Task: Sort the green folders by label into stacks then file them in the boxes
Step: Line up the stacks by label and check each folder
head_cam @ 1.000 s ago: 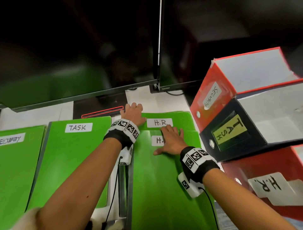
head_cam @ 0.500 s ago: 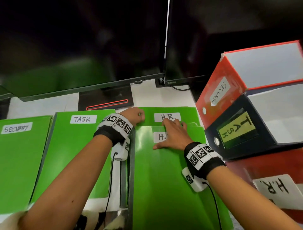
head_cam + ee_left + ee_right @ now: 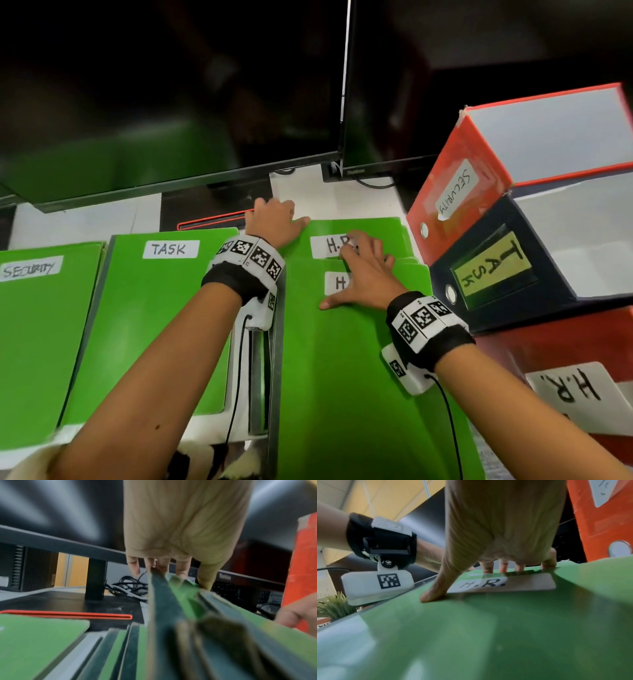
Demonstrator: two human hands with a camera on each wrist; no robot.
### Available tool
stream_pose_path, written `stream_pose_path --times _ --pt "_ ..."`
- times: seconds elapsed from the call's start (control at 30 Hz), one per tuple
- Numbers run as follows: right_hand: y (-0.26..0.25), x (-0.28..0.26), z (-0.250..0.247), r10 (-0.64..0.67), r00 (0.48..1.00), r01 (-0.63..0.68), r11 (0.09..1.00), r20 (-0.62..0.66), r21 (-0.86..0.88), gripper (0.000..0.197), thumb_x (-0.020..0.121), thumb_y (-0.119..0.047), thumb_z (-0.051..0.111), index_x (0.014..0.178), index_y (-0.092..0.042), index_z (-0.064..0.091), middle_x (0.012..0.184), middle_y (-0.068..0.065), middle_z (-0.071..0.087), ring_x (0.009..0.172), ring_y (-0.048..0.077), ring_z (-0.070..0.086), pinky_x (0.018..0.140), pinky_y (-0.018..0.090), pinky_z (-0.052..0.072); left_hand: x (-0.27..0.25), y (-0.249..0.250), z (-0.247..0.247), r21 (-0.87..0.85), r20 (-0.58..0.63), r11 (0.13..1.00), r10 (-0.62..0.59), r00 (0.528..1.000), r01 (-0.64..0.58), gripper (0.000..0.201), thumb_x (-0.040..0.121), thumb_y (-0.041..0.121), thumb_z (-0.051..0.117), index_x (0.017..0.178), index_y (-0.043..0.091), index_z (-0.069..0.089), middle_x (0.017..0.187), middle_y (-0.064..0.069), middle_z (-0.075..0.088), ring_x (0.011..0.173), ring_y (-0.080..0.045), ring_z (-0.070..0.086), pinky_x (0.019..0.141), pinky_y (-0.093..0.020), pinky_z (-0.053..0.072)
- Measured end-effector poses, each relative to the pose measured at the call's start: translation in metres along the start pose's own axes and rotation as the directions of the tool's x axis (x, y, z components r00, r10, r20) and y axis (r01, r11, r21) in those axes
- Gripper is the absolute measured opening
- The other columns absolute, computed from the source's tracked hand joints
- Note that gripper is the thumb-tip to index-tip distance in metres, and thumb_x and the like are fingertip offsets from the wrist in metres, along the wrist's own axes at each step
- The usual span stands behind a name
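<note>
1. I am pressing my right hand (image 3: 363,277) flat, fingers spread, on the top H.R. folder (image 3: 359,377), which sits short of the one beneath.
2. My left hand (image 3: 274,224) is curling over the stack's far-left corner, gripping the edges.
3. The folders' long axis is running away from me, so squaring means pushing forward; the H.R. box (image 3: 561,370) is lying just right.

The right hand (image 3: 363,274) covers the right part of both H.R. labels: on the top folder (image 3: 359,377) only an "H" shows. The SECURITY folder (image 3: 34,342) is cut off by the left frame edge, the H.R. box (image 3: 565,370) by the right edge. In the left wrist view, the folder edges at lower centre are blurred; the left hand's fingertips (image 3: 134,568) disappear behind the stack's far end.
</note>
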State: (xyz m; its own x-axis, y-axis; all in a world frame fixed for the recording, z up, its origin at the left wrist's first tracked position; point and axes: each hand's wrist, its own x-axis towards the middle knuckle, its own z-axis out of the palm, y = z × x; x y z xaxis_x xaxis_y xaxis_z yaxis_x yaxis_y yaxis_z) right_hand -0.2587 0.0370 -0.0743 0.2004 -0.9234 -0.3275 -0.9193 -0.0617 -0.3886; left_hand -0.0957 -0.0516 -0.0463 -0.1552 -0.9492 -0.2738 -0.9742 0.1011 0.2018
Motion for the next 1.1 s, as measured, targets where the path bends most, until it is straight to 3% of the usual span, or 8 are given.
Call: stream_pose_path --times 0.13,0.27,0.37,0.5,0.67,0.8,1.0,1.1 --pt "-0.007 0.003 0.001 -0.022 1.000 0.021 0.998 0.013 0.052 0.096 0.053 -0.063 0.075 0.129 -0.015 0.041 0.157 -0.005 -0.011 0.144 0.025 -0.011 0.109 0.066 0.004 -0.005 -0.013 -0.007 -0.150 0.301 0.982 0.154 0.941 -0.113 0.025 0.098 0.020 0.043 0.111 0.007 0.059 0.129 -0.014 0.054 0.119 -0.030 0.051 0.100 -0.034 0.038" --pt "-0.013 0.006 0.002 -0.006 0.997 0.006 1.000 0.082 -0.002 0.103 0.058 -0.067 0.070 0.137 -0.014 0.031 0.153 0.007 0.023 0.143 0.022 0.017 0.110 0.067 0.000 -0.014 -0.018 0.001 -0.182 0.463 0.979 0.165 0.871 -0.089 0.031 0.098 0.015 0.045 0.125 0.007 0.058 0.136 -0.008 0.053 0.126 -0.023 0.048 0.106 -0.029 0.033" --pt "-0.014 0.004 0.006 0.011 0.996 -0.011 1.000 0.087 0.004 0.095 0.060 -0.066 0.070 0.131 -0.014 0.034 0.135 0.007 0.048 0.125 0.024 0.042 0.110 0.054 0.019 -0.010 -0.019 0.012 -0.191 0.328 0.981 0.105 0.939 -0.043 0.029 0.096 0.020 0.048 0.121 0.017 0.062 0.129 -0.007 0.058 0.124 -0.023 0.049 0.105 -0.035 0.037" --pt "-0.007 0.003 0.015 0.053 0.995 -0.059 0.996 0.087 0.062 0.088 0.058 -0.066 0.071 0.123 -0.017 0.040 0.128 0.003 0.051 0.119 0.024 0.046 0.104 0.046 0.027 -0.001 -0.010 0.026 -0.044 0.179 0.999 0.013 0.984 -0.005 0.048 0.095 0.028 0.046 0.142 0.025 0.035 0.145 -0.004 0.033 0.136 -0.027 0.026 0.107 -0.048 0.029" --pt "-0.002 0.001 0.021 0.057 0.992 -0.057 0.998 0.110 -0.004 0.090 0.062 -0.070 0.066 0.129 -0.015 0.042 0.137 0.006 0.042 0.128 0.023 0.037 0.110 0.046 0.022 0.000 0.000 0.036 -0.010 0.106 0.999 0.037 0.994 -0.036 0.048 0.090 0.035 0.052 0.134 0.022 0.040 0.138 -0.006 0.038 0.129 -0.028 0.032 0.103 -0.046 0.034" --pt "-0.002 -0.002 0.019 0.046 0.998 -0.045 0.999 0.035 -0.031 0.100 0.057 -0.072 0.067 0.133 -0.013 0.041 0.151 0.002 0.015 0.136 0.027 0.019 0.110 0.050 0.021 -0.002 0.003 0.026 -0.190 0.012 0.980 0.062 0.998 -0.059 0.034 0.088 0.029 0.060 0.113 0.011 0.046 0.123 -0.012 0.040 0.108 -0.032 0.049 0.091 -0.041 0.044" --pt "-0.005 -0.007 0.009 0.012 1.000 -0.012 1.000 -0.024 -0.021 0.099 0.054 -0.070 0.069 0.132 -0.015 0.043 0.157 -0.001 -0.006 0.141 0.027 0.004 0.112 0.054 0.017 -0.007 -0.016 0.007 -0.314 0.233 0.946 0.164 0.959 -0.085 0.008 0.092 0.011 0.052 0.091 0.019 0.050 0.067 0.002 0.049 0.061 -0.011 0.046 0.059 -0.020 0.038" --pt "-0.006 -0.005 0.010 0.029 0.999 -0.028 0.999 0.027 -0.030 0.105 0.058 -0.071 0.066 0.139 -0.013 0.033 0.157 0.005 0.012 0.143 0.024 0.009 0.113 0.055 0.010 -0.010 -0.024 0.007 -0.241 0.373 0.963 0.209 0.904 -0.124 0.014 0.091 0.007 0.052 0.090 0.019 0.058 0.084 -0.001 0.059 0.078 -0.014 0.053 0.069 -0.022 0.042"
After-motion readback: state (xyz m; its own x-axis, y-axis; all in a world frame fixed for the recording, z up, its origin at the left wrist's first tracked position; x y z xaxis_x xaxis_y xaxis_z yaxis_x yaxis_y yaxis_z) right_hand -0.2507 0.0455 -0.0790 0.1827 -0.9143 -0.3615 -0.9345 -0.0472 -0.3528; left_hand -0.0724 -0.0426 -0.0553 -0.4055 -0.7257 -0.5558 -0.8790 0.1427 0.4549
